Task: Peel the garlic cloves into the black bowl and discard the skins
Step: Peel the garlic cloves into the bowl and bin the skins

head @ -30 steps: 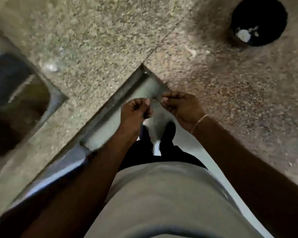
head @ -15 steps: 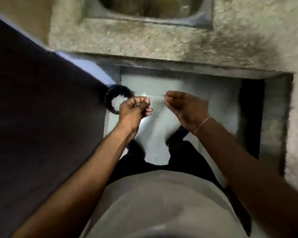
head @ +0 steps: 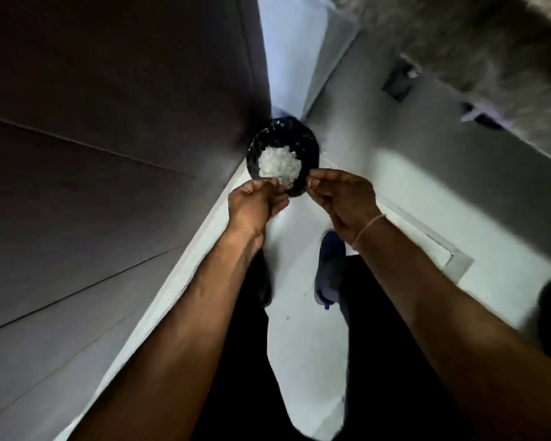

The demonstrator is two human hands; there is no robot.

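Note:
A round black bin (head: 303, 135) stands on the white floor by the dark panel, with a heap of white garlic skins (head: 279, 165) inside. Both hands hover just above its near rim. My left hand (head: 256, 203) has its fingers curled around pale skin at the fingertips. A small pale scrap of skin is pinched between thumb and fingers of my right hand (head: 341, 198). The black bowl and the cloves are out of view.
A tall dark panel (head: 109, 154) fills the left side. The speckled stone counter edge (head: 490, 58) runs across the upper right. My feet, one in a blue shoe (head: 330, 265), stand on the white floor (head: 306, 361) below my hands.
The view has swung from the counter and sink down to the floor. The black bin with skins now lies right under my hands, which stay close together.

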